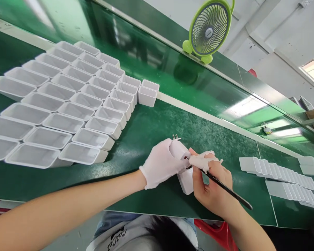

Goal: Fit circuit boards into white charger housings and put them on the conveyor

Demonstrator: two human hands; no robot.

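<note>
My left hand (158, 163), in a white glove, is closed around a white plug housing (178, 149) with metal prongs sticking out at its far end. My right hand (216, 186), with torn white covering on some fingers, grips black tweezers (229, 191). Their tip meets the near end of the housing, where small dark and reddish wires show beside my left thumb. Just below, between the hands, is another white casing piece (186, 183); whether it is joined to the housing is hidden by my fingers.
Rows of open white plastic cases (85, 153) cover the left of the green bench (136, 139). Overlapping white covers (274, 170) lie in rows at the right. A green fan (208, 33) stands on the ledge behind. A red stool (219, 235) is below the front edge.
</note>
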